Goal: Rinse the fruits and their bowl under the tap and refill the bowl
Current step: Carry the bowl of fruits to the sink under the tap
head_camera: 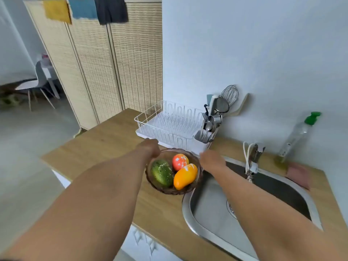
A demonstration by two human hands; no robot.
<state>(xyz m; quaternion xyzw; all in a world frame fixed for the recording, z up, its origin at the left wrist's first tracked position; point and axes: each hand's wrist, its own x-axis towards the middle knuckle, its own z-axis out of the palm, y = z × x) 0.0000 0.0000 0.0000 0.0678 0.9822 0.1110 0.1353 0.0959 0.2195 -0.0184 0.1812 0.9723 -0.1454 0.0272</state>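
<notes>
Fruit bowl (170,192) | on worktop (105,144), just left of sink (185,206) | left grip (148,148) at its far-from-sink rim, right grip (212,161) at its sink-side rim | hold blurred, cannot tell | right grip nearer sink

So the wooden counter (105,144) runs across the middle of the frame, with a white wire dish rack (169,123) sitting at its back edge against the white wall (263,53). Clipped on the rack's right end is a grey cutlery caddy (204,135) stuffed with spoons and forks, and a metal whisk (229,94) sticks up above it. Far right there's a clear bottle (295,136) with a green pump top, and a pink sponge (299,174) just beside its base. Upper left is a woven folding screen (105,72) with a yellow cloth (56,11), a blue cloth (82,7) and a dark cloth (111,9) draped over the top. A grey chair (35,83) sits at the far left.
</notes>
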